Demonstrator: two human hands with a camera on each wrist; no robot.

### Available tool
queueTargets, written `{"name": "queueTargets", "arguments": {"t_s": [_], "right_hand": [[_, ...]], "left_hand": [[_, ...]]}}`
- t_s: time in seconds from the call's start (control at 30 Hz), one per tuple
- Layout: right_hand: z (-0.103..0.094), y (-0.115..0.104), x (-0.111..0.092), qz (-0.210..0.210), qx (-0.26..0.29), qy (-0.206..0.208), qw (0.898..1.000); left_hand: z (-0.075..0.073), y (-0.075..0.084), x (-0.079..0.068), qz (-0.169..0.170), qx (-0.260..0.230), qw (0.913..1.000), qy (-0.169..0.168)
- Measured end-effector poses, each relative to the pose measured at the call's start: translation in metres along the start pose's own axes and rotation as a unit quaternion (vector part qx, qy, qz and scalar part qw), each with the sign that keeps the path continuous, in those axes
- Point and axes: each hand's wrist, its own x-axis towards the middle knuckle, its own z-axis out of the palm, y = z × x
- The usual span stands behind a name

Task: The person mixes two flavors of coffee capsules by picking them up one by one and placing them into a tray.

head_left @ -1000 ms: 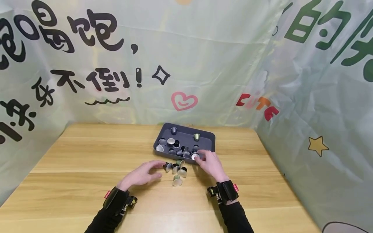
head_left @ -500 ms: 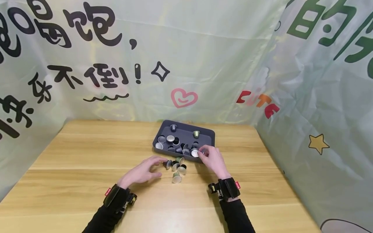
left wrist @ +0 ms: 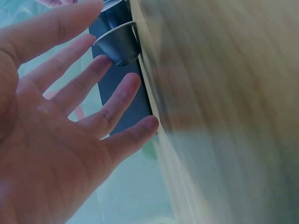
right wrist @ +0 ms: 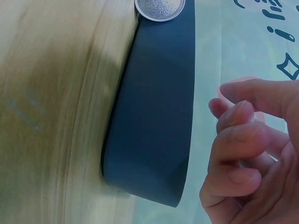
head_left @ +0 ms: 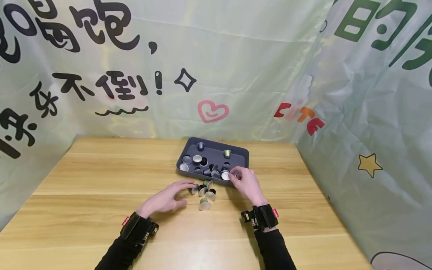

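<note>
- Clearly, the left hand (head_left: 165, 197) is spread, its thumb apart and its grip without anything in it; whether a fingertip touches the nearest pod (left wrist: 120, 44) cannot be told.
- Just right of it, five pods (head_left: 204, 204) lie in a loose cluster on the tabletop (head_left: 101, 210).
- Behind them sits a dark tray (head_left: 216, 150) with more pods, mostly jumbled along its near side.
- At the tray's right end, the right hand (head_left: 248, 184) has loosely bent fingers beside a white-topped pod (head_left: 225, 175), nothing visible in its grip.
- Far right, a yellow star (head_left: 369, 166) marks the sheet.
</note>
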Motion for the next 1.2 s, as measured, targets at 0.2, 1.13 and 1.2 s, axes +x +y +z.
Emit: {"name": "queueTargets", "arguments": {"t_s": [0.2,1.13,1.2], "right_hand": [[0.0004,-0.0009,-0.0001,0.003,0.000,-0.004,1.000],[0.0021,-0.0011,-0.0005,0.001,-0.001,-0.009,1.000],[0.0022,-0.0010,-0.0006,0.001,0.001,-0.011,1.000]], "left_hand": [[-0.0013,0.0000,-0.0001,0.001,-0.003,1.0000,0.003],[-0.0067,-0.0045,-0.0003,-0.062,0.001,0.9981,0.007],[-0.0075,-0.0048,0.0001,-0.070,-0.006,0.9975,0.007]]}}
